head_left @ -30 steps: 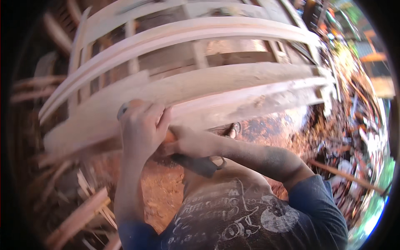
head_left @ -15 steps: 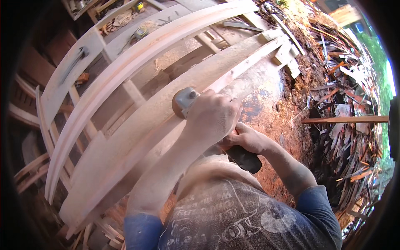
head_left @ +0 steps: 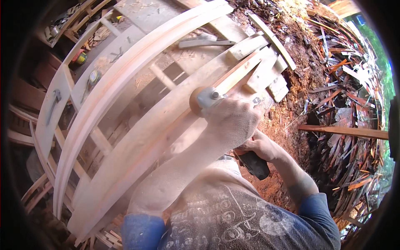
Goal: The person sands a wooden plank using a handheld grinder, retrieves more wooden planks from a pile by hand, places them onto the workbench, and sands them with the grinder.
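Both my hands are closed on a dust-covered angle grinder with a grey metal head (head_left: 207, 99) and a dark rear body (head_left: 255, 165). My left hand (head_left: 233, 118) wraps around the front part just behind the head. Further back, my right hand (head_left: 259, 146) grips the body, its fingers partly hidden. The grinder's round tan disc (head_left: 195, 101) stands against the edge of a long curved wooden beam (head_left: 146, 129). From this view I cannot tell how firmly it touches. Pale dust coats my forearms and the wood.
A second curved beam (head_left: 104, 89) lies beyond the first. Wooden blocks (head_left: 262, 75) sit at the far end. A hammer-like tool (head_left: 54, 106) and tape measures (head_left: 95, 77) rest on boards at left. Wood scraps (head_left: 346, 154) pile up at right, crossed by a wooden bar (head_left: 341, 131).
The grinder and both hands have moved along the beam toward its far right end. My view has shifted too, so the beams appear lower and further left.
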Motion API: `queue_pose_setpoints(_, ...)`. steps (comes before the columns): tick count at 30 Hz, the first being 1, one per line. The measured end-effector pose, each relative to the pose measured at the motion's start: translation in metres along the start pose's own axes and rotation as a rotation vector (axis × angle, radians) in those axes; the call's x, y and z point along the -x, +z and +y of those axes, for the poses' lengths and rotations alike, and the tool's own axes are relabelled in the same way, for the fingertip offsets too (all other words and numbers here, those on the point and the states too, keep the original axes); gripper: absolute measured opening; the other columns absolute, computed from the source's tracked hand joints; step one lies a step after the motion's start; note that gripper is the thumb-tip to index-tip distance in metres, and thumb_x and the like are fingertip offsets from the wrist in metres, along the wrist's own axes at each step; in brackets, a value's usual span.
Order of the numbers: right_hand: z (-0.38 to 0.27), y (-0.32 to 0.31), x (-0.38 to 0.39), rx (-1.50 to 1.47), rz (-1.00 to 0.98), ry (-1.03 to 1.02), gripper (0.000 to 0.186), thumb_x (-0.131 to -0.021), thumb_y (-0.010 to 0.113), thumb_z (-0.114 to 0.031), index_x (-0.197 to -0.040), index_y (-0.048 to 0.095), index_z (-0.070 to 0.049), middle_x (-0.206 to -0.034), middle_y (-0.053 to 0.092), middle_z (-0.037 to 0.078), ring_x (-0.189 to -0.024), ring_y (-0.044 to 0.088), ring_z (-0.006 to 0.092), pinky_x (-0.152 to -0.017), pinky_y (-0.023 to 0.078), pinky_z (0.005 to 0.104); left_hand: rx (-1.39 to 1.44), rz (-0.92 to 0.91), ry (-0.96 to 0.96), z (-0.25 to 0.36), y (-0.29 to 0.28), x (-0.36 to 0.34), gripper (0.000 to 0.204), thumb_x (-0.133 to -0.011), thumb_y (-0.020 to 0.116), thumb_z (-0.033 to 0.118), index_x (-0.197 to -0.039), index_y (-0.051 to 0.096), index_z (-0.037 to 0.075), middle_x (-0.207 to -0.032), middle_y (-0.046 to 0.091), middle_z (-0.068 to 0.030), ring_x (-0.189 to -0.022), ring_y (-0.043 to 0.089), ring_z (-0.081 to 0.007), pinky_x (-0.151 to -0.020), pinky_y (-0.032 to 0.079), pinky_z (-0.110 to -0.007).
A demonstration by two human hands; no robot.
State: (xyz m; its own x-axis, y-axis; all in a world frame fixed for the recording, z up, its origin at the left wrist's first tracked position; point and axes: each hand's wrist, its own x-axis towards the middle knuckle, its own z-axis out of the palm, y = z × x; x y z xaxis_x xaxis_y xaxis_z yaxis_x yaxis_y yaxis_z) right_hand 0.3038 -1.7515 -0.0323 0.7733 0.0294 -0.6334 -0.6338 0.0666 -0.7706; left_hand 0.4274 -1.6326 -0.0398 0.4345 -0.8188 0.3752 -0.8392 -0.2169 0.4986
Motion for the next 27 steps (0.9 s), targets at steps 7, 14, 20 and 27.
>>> queue_pose_setpoints(7, -0.034, -0.146, -0.020, -0.118, 0.033, 0.087, 0.044, -0.087, 0.079, -0.032, -0.105, 0.065, 0.005, -0.083, 0.068, 0.015, -0.066, 0.069, 0.0252, -0.059, 0.059, 0.0377, -0.070, -0.158, 0.080, 0.000, 0.055, -0.152, 0.008, -0.072, 0.070, 0.019, -0.074, 0.077, 0.014, -0.071, 0.072, -0.0065, -0.072, 0.073, -0.0213, -0.058, 0.056, -0.036)
queue_pose_setpoints(14, -0.048, -0.235, -0.032, -0.198, 0.110, 0.110, 0.036, -0.093, 0.072, -0.027, -0.112, 0.061, 0.002, -0.081, 0.068, 0.012, -0.063, 0.067, 0.0223, -0.058, 0.057, 0.0341, -0.143, -0.217, 0.172, -0.001, 0.101, -0.245, 0.014, -0.078, 0.073, 0.024, -0.079, 0.082, 0.013, -0.074, 0.077, -0.0071, -0.070, 0.074, -0.0186, -0.071, 0.058, -0.034)
queue_pose_setpoints(20, -0.056, -0.274, -0.036, -0.242, 0.197, 0.087, 0.040, -0.095, 0.072, -0.032, -0.116, 0.058, -0.001, -0.082, 0.067, 0.013, -0.059, 0.067, 0.0242, -0.053, 0.057, 0.0380, -0.106, -0.231, 0.216, -0.002, 0.125, -0.295, 0.018, -0.083, 0.068, 0.024, -0.082, 0.083, 0.014, -0.079, 0.079, -0.0090, -0.080, 0.079, -0.0215, -0.071, 0.062, -0.038)
queue_pose_setpoints(27, -0.037, -0.243, -0.035, -0.183, 0.178, 0.053, 0.039, -0.095, 0.069, -0.033, -0.112, 0.061, 0.001, -0.084, 0.069, 0.014, -0.061, 0.068, 0.0244, -0.056, 0.058, 0.0375, -0.186, -0.220, 0.227, -0.002, 0.112, -0.256, 0.014, -0.082, 0.071, 0.022, -0.077, 0.081, 0.014, -0.079, 0.078, -0.0098, -0.074, 0.077, -0.0212, -0.069, 0.061, -0.035)
